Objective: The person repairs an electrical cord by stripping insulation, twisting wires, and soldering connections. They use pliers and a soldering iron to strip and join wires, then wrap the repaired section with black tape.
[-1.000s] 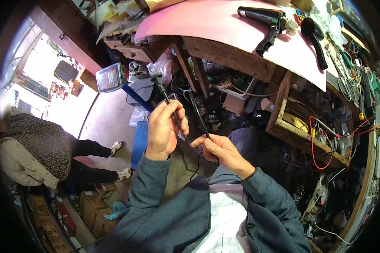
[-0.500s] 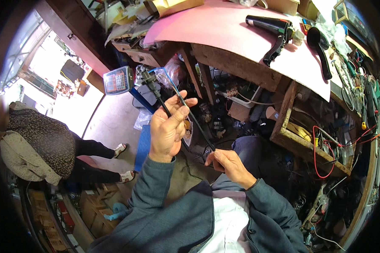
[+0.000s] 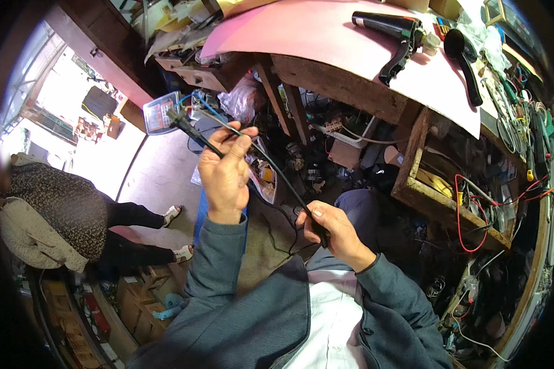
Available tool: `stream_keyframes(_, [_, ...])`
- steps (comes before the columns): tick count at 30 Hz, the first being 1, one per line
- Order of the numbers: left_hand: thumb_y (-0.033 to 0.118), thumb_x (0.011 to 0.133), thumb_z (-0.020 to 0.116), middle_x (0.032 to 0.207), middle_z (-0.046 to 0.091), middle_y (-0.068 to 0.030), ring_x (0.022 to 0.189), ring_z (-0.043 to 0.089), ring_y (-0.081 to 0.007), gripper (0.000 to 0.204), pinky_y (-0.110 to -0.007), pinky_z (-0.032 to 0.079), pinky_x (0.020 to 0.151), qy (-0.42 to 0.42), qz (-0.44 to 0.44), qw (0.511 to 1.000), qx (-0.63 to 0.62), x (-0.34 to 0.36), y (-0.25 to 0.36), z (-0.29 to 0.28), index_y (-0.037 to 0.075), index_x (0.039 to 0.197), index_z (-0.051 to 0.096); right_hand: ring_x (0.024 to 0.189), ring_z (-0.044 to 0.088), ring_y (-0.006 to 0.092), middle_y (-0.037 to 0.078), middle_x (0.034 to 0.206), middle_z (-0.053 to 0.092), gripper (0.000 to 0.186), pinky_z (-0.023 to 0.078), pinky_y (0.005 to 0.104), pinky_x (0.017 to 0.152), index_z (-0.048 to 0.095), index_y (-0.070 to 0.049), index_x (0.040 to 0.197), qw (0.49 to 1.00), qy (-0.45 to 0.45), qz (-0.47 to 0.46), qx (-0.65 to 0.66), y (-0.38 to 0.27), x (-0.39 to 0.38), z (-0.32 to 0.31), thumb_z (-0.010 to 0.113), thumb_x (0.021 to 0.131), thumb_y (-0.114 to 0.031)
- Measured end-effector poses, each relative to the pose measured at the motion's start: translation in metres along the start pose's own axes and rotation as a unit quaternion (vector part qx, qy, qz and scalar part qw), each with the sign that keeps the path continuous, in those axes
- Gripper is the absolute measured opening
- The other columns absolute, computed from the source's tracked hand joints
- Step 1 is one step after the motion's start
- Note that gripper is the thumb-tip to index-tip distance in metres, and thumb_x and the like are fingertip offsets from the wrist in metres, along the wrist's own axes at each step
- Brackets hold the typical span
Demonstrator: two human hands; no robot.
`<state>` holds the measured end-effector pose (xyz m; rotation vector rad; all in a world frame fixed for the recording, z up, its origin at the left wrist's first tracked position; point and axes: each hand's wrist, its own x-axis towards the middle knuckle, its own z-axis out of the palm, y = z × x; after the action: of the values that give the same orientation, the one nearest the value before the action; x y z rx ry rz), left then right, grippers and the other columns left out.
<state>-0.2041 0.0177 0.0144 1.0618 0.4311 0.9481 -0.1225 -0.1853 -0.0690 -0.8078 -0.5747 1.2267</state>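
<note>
My left hand grips a black cord with a plug at its upper end, together with a second black cable whose stripped tip shows blue and paler wires. Lower and to the right, my right hand is closed around that second cable. Cord loops hang below both hands. On the pink-covered bench lie a disassembled black hair dryer and a separate curved black handle piece.
A person in dark trousers and sandals stands at the left. A display unit with keypad is behind my left hand. An open wooden drawer with red wires, a blue board, tools and clutter surround me; a bright doorway opens at upper left.
My left hand has risen and shifted left, taking both cords with it; the blue wire end has come into view. The right hand moved slightly right and lower along its cable.
</note>
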Motion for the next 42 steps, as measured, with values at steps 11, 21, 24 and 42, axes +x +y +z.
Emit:
stream_keyframes(11, [0.000,0.081,0.080,0.070,0.060,0.0030,0.040,0.035,0.0002,0.023,-0.020,0.020,0.036,0.055,0.028,0.998,0.031,0.003,0.007,0.001,0.008,0.093,0.062,0.060,0.045,0.0075,0.000,0.066,0.052,0.024,0.033,0.0229,0.056,0.060,-0.003,0.092,0.991,-0.008,0.042,0.124,-0.017,-0.004,-0.001,0.051,0.102,-0.022])
stream_keyframes(21, [0.020,0.099,0.063,0.103,0.073,-0.0182,0.038,0.035,-0.0016,0.019,-0.018,0.024,0.034,0.013,0.021,0.998,0.049,-0.001,0.003,-0.006,0.003,0.107,0.067,0.059,0.041,0.0072,-0.001,0.066,0.048,0.023,0.030,0.0236,0.054,0.060,-0.003,0.092,0.991,0.018,0.024,0.127,-0.014,-0.004,-0.001,0.051,0.102,-0.022])
stream_keyframes(24, [0.021,0.100,0.062,0.101,0.073,-0.0188,0.037,0.035,-0.0018,0.020,-0.018,0.024,0.034,0.009,0.021,0.999,0.048,-0.003,0.006,-0.005,0.002,0.105,0.067,0.059,0.041,0.0071,-0.001,0.065,0.047,0.024,0.031,0.0234,0.054,0.060,-0.002,0.092,0.991,0.015,0.023,0.131,-0.013,-0.004,-0.002,0.051,0.102,-0.022])
stream_keyframes(42, [0.029,0.095,0.070,0.073,0.068,-0.0130,0.036,0.035,-0.0029,0.026,-0.020,0.022,0.034,0.031,0.063,0.994,0.083,-0.006,0.012,-0.004,0.004,0.088,0.063,0.058,0.038,0.0044,-0.004,0.065,0.048,0.027,0.028,0.0210,0.052,0.064,-0.003,0.104,0.993,0.006,0.062,0.096,-0.002,-0.006,0.001,0.051,0.103,-0.026])
